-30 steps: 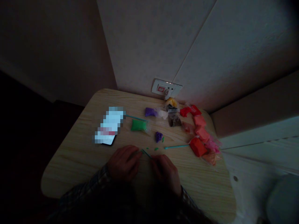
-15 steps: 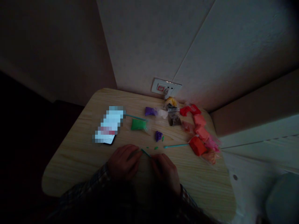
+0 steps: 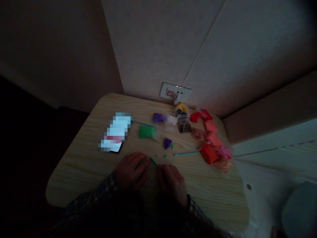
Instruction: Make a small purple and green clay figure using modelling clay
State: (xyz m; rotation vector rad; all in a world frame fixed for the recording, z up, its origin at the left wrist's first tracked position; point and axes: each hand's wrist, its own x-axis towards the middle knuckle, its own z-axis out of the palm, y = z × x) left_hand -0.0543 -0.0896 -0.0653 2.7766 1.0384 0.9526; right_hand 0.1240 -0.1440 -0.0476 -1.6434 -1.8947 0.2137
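My right hand [image 3: 173, 181] is closed round a thin teal modelling tool [image 3: 154, 161], which slants up and left toward my other hand. My left hand [image 3: 131, 170] has its thumb and fingers pinched at the tool's far tip; anything between them is too small to make out. Just beyond the hands lie a small green clay leaf [image 3: 165, 156] and a tinier green clay bit [image 3: 156, 155]. A bunch of purple clay balls [image 3: 167, 143], shaped like grapes, sits behind them, with more green clay pieces [image 3: 172, 145] at its right side.
A lit phone [image 3: 116, 132] lies left on the wooden table [image 3: 81, 168]. Behind are a green clay packet [image 3: 146, 131] and a purple one [image 3: 159, 117]. Another teal tool [image 3: 187, 153] points at red and pink packets [image 3: 209, 153] on the right. A wall socket [image 3: 175, 92] borders the back.
The view has shifted slightly. My right hand has moved a little to the left with the tool; my left hand keeps its pinch near the tip.
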